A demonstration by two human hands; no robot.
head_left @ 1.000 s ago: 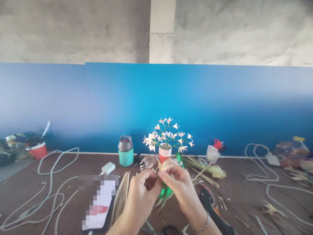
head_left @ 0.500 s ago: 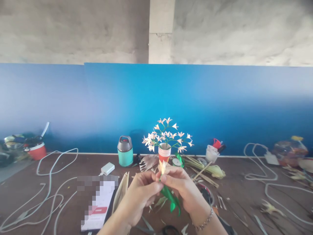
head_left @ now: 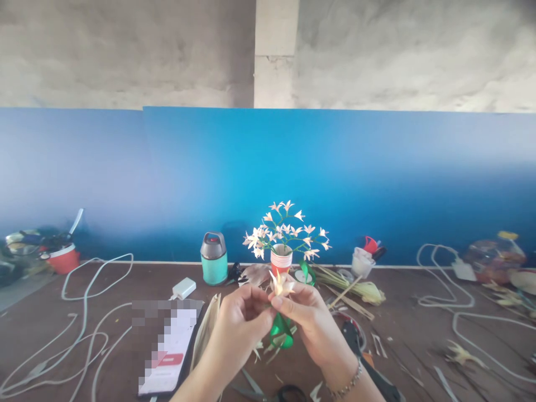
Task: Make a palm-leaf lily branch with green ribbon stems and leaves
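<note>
Red container (head_left: 63,260): I have it at the left edge of the tabletop (head_left: 125,346), dark items sticking out of its top.
White cable (head_left: 86,304): looped across the lower left.
Phone (head_left: 173,357): lower left of centre, its screen partly pixelated.
White adapter (head_left: 184,288): just above the phone.
Dried husk (head_left: 208,329): between the phone and my left hand.
Teal jar (head_left: 215,268): upright near the blue panel (head_left: 234,178), grey lid on top.
Left hand (head_left: 243,325): fingers curled in, thumb and fingertips pinched nearly closed at the base of a pale flower.
Pale flower (head_left: 282,285): lower centre, petals up, between my two hands.
Green ribbon (head_left: 281,333): hanging in a loop just below the fingers.
Scissors (head_left: 253,385): bottom centre, below my hands.
Paper cups (head_left: 281,260): stacked upright behind the hands, holding a spray of small flowers (head_left: 287,229).
Right hand (head_left: 312,321): thumb and fingers closed on the pale flower, bracelet (head_left: 345,388) at the wrist.
Husk bundle (head_left: 360,287): lying right of the paper cups.
White cup (head_left: 363,262): behind the bundle, with a red item in it.
Black tool (head_left: 379,379): beside the right wrist, partly hidden.
Yellow-lidded container (head_left: 496,259): right edge, past another looped cable (head_left: 447,304).
</note>
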